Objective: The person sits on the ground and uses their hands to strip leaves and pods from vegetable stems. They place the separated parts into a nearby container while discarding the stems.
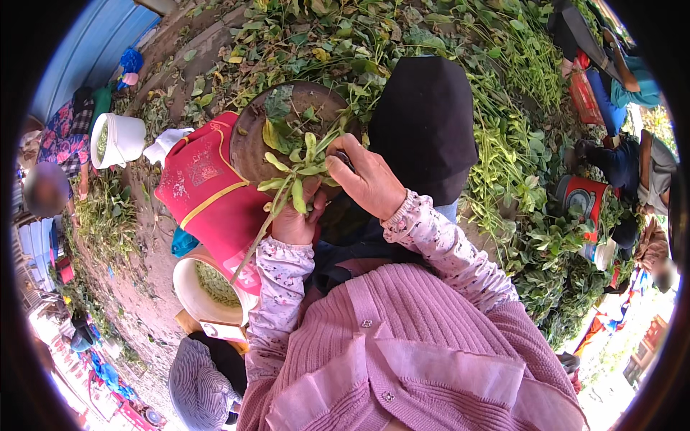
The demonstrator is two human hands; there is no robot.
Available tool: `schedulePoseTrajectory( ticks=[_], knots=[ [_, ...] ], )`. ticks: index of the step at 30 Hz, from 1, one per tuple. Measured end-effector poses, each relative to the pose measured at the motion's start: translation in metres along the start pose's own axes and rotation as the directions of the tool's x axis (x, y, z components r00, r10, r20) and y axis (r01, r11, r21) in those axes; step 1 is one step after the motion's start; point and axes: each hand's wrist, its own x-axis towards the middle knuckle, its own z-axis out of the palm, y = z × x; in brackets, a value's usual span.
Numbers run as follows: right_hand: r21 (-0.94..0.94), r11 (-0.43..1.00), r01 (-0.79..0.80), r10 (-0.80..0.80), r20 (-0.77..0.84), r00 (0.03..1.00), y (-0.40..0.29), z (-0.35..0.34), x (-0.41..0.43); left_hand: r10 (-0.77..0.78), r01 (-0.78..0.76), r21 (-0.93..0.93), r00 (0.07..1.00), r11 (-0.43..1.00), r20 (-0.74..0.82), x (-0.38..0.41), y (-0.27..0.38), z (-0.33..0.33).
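In the head view, my left hand point(296, 223) grips a cut soybean plant stem point(259, 237) that bears several plump green pods point(298, 195). The stem slants up to the right, above my lap. Close against its upper part is my right hand point(369, 175), thumb and forefinger curled around a small dark object point(344, 158) that I cannot identify. The fingers partly hide the stem there. Just beyond both hands stands a round brown basin point(253, 156) with loose leaves point(277, 137) in it.
A red cloth point(207, 194) covers my left knee, a black one point(423, 124) the right. By my left side, a white bucket point(186, 285) holds green pods or beans. Another white bucket point(129, 140) stands farther left. Cut plants point(496, 156) litter the ground. Other people sit on both sides.
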Motion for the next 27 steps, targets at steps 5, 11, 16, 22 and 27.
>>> schedulePoseTrajectory(
  ticks=[5, 11, 16, 22, 27],
  knots=[
    [-0.211, 0.977, 0.02, 0.018, 0.176, 0.984, 0.003, 0.002, -0.009, 0.035, -0.028, 0.068, 0.993, 0.997, -0.11, -0.003, -0.001, 0.002],
    [-0.115, 0.988, 0.105, -0.083, 0.187, 0.979, 0.014, 0.013, -0.014, -0.006, -0.003, -0.061, 0.99, 0.998, -0.14, -0.001, -0.005, -0.007],
    [-0.001, 1.0, 0.002, -0.002, 0.114, 0.993, 0.003, 0.01, -0.014, -0.065, 0.052, -0.13, 0.993, 0.99, -0.102, -0.001, 0.0, 0.003],
    [-0.223, 0.949, 0.225, -0.198, 0.136, 0.971, 0.005, 0.013, -0.015, -0.142, 0.117, -0.172, 0.981, 0.978, -0.136, -0.002, 0.005, 0.002],
    [0.183, 0.982, -0.037, 0.013, 0.133, 0.991, 0.012, 0.014, -0.016, -0.098, 0.093, -0.086, 0.993, 0.992, -0.058, -0.001, 0.009, 0.008]
  ],
)
